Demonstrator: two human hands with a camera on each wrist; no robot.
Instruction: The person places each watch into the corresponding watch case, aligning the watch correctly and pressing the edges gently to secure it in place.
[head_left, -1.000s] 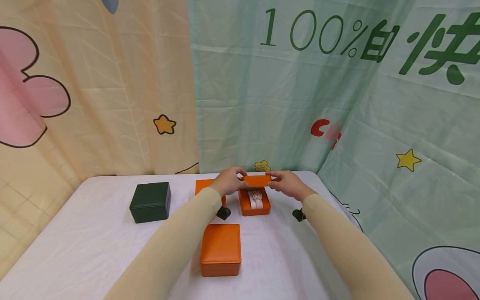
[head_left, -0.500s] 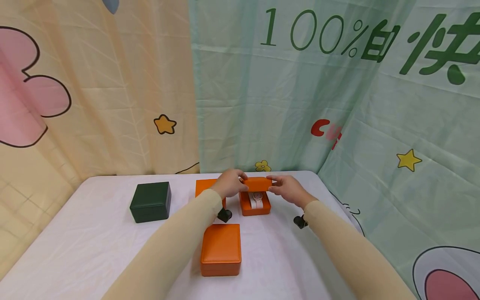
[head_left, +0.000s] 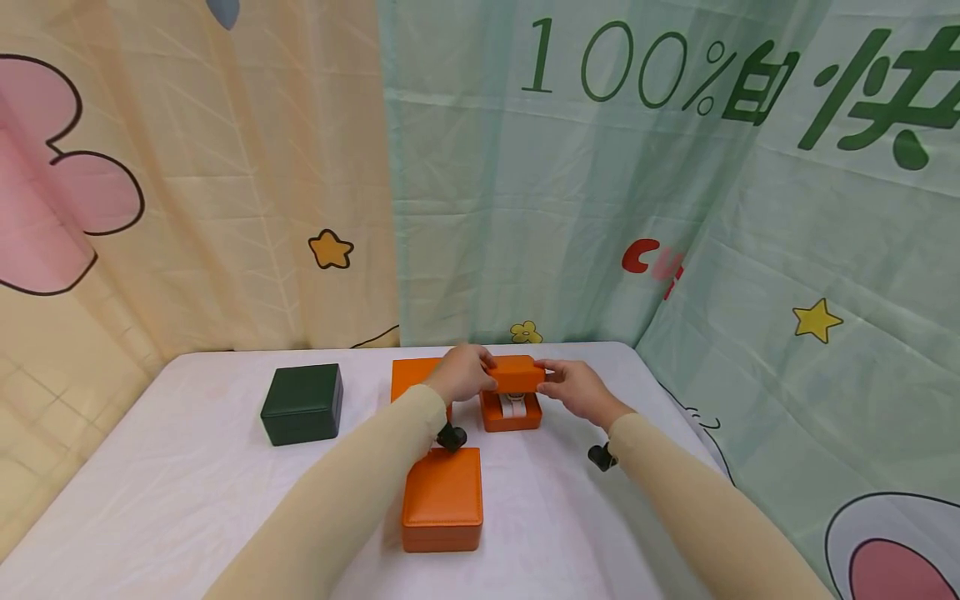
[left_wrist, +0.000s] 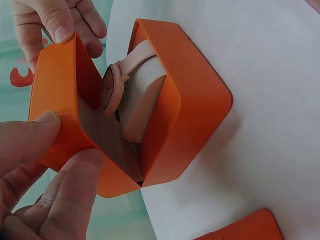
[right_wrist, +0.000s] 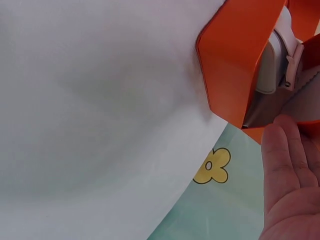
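An orange watch box (head_left: 513,424) stands toward the back of the table, its hinged lid (head_left: 516,375) partly lowered. Inside, a watch with a pale pink strap (left_wrist: 134,59) is wrapped round a light cushion (left_wrist: 142,102). My left hand (head_left: 459,373) grips the lid's left end with thumb and fingers. At the lid's right end, my right hand (head_left: 581,390) holds the edge; in the left wrist view its thumb lies on the lid's corner. The right wrist view shows its fingers (right_wrist: 285,160) nearly straight against the lid's side.
A second orange box (head_left: 412,372) is partly hidden behind my left hand and forearm. Nearer stands a larger orange box (head_left: 442,492), closed. A dark green box (head_left: 302,404) sits at the left. Printed curtains (head_left: 525,208) hang behind the white-covered table (head_left: 570,517).
The watch box lid has tipped down toward me, covering more of the watch. Both hands have moved slightly downward with it. The other boxes stay where they were.
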